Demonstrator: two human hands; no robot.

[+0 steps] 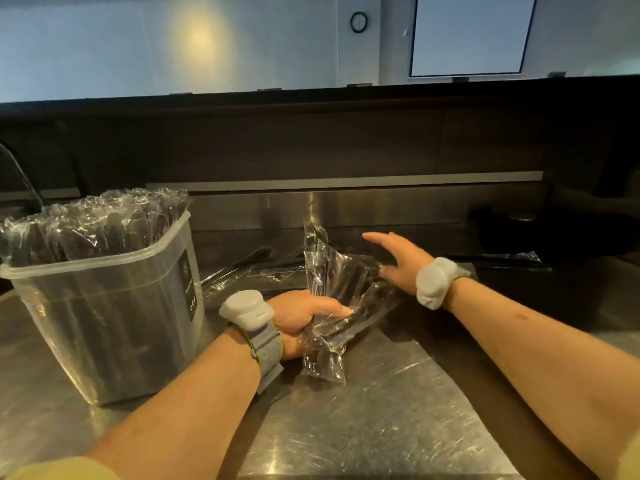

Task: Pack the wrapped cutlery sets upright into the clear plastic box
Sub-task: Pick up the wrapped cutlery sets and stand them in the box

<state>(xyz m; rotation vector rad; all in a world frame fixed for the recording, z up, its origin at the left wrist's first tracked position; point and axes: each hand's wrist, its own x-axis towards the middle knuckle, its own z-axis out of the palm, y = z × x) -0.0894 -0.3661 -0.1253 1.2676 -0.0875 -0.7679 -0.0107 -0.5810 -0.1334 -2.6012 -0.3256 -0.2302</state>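
The table (381, 410) is bare steel, shiny and finely scratched in swirls, with a smoother steel upstand (381, 209) at its back. The box (104, 323) is smooth clear plastic, faintly cloudy, and bears a dark label (189, 289). The cutlery sets (86, 226) standing in it look like dark plastic under thin, crinkled, glossy clear film. The bundle (329, 282) gripped by the left hand (301, 317) has the same film. The wrist strap (266, 351) is grey woven cloth carrying a matt white pod (247, 311). The wall panel (311, 143) behind looks like dark matt wood.
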